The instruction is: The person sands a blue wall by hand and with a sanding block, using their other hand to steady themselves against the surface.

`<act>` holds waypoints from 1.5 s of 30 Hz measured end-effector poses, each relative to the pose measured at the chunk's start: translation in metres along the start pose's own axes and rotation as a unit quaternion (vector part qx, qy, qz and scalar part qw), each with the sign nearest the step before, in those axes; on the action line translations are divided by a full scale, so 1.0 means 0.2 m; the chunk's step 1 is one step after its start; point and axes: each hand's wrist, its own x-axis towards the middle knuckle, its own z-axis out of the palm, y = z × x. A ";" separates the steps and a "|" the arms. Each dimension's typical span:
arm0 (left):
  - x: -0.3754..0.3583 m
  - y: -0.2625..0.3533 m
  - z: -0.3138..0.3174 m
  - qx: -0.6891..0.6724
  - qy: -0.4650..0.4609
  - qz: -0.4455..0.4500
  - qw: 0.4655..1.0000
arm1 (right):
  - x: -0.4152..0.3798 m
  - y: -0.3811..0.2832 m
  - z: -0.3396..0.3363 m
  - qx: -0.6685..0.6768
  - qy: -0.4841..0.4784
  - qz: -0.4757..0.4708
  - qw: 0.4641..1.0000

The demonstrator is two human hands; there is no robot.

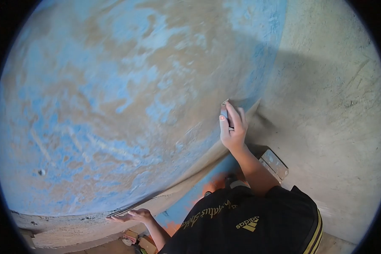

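My right hand (233,127) is raised against the blue and brown patchy wall (127,84), near its right edge. Thumb and fingers are closed round a small greyish flat piece (224,111), its top end right at the wall surface; I cannot tell its exact kind. White dust covers these fingers. Low on the left, my left hand (133,215) is open, palm up with fingers stretched out, holding nothing. It lies close to the ledge (76,228) along the wall's lower edge.
A plain grey-beige wall (330,106) meets the patchy one at the right. Behind my right forearm is a box-like object with a pale panel (275,163). Small blocks and boxes (146,243) lie on the floor below my left hand. A blue and orange surface (199,186) shows beside my body.
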 end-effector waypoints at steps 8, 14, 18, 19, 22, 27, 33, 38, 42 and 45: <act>0.24 0.46 0.07 -0.051 0.041 -0.078 0.995 | 0.03 0.34 -0.12 0.001 0.000 0.017 1.000; 0.25 0.54 0.07 -0.044 0.022 -0.091 0.995 | 0.15 0.40 -0.18 -0.025 -0.043 -0.142 0.989; 0.23 0.60 0.08 -0.049 0.007 -0.073 0.996 | 0.17 0.43 -0.18 -0.001 0.018 -0.017 1.000; 0.21 0.59 0.09 -0.040 0.001 -0.054 0.998 | 0.14 0.44 -0.16 0.016 -0.007 -0.083 0.996; 0.21 0.76 0.09 -0.072 -0.007 -0.097 0.993 | 0.16 0.42 -0.22 -0.020 -0.056 -0.132 0.989; 0.19 0.86 0.11 -0.097 -0.016 -0.102 0.990 | 0.13 0.43 -0.21 0.020 -0.035 -0.049 0.998; 0.18 0.90 0.10 -0.132 -0.013 -0.100 0.986 | 0.17 0.45 -0.19 0.032 -0.015 -0.024 0.999; 0.18 0.89 0.10 -0.125 -0.024 -0.087 0.988 | 0.20 0.43 -0.25 0.006 -0.052 -0.109 0.993; 0.17 0.90 0.06 -0.096 -0.045 -0.074 0.992 | 0.15 0.41 -0.20 0.072 -0.011 0.053 0.996; 0.17 0.93 0.06 -0.104 -0.049 -0.091 0.989 | 0.18 0.41 -0.23 0.019 -0.053 -0.080 0.995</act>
